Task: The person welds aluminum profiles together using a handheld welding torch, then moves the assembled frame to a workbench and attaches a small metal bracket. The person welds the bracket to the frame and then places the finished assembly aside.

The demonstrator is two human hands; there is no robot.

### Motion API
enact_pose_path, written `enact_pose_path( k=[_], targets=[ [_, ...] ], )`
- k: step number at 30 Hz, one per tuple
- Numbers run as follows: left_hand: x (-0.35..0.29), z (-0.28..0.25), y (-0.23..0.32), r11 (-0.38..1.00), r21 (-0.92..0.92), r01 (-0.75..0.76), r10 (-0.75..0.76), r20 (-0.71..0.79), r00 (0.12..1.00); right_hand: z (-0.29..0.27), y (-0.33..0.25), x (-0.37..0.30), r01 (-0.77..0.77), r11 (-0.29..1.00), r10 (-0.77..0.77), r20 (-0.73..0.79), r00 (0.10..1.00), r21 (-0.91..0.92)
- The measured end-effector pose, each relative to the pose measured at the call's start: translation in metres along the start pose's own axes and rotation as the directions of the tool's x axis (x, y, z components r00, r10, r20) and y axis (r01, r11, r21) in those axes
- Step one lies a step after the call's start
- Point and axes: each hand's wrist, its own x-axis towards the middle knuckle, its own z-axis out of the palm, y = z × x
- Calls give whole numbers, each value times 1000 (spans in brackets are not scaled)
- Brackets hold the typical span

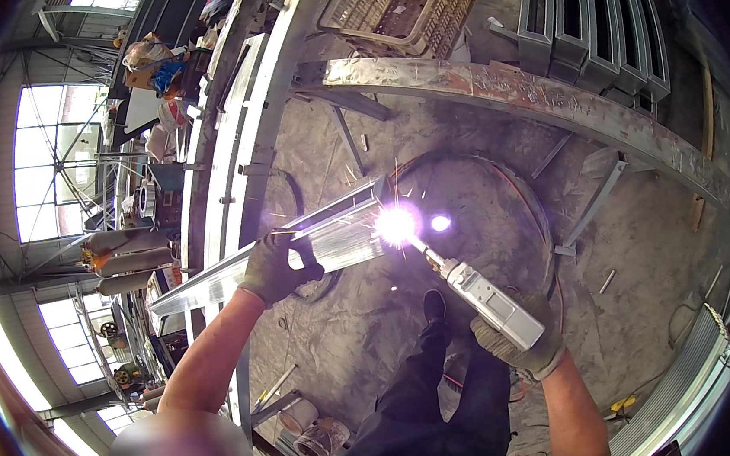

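My left hand (277, 269), in a dark work glove, is closed on a long silvery metal profile (344, 234), its fingers over the upper edge and the thumb low on the side. The profile slants from lower left up to its right end. My right hand (520, 336), gloved too, is wrapped round a grey handheld welding torch (495, 308). The nozzle of the torch points up and left at the profile's right end. A bright pinkish-white glare with flying sparks (397, 223) hides the exact spot where they meet.
A long steel beam (500, 86) crosses beyond the work, with a plastic crate (415, 6) and stacked metal frames (594, 21) behind it. Steel rails (240, 143) run along the left. A dark cable (529, 192) curves over the floor. Buckets (318, 440) stand near my legs.
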Motion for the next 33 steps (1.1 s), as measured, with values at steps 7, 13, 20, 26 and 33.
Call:
enact_pose_path(
  k=[7, 13, 20, 26, 33],
  targets=[
    [0, 6, -9, 1000, 19, -2, 2, 13, 1000, 0, -1, 1, 32, 998, -32, -1, 999, -56],
    [3, 4, -8, 998, 28, 55, -58, 106, 993, 5, 2, -2, -78, 996, 80, -44, 996, 40],
    [2, 13, -18, 998, -54, -38, 39, 14, 999, 1, -2, -2, -6, 1000, 6, -24, 1000, 16],
    [1, 4, -9, 999, 41, 5, -8, 78, 997, 0, -5, 0, 41, 997, -44, -52, 998, -58],
    [1, 1, 0, 999, -9, 41, -41, 38, 998, -1, -2, -3, 50, 995, -53, -39, 998, -83]
  ],
)
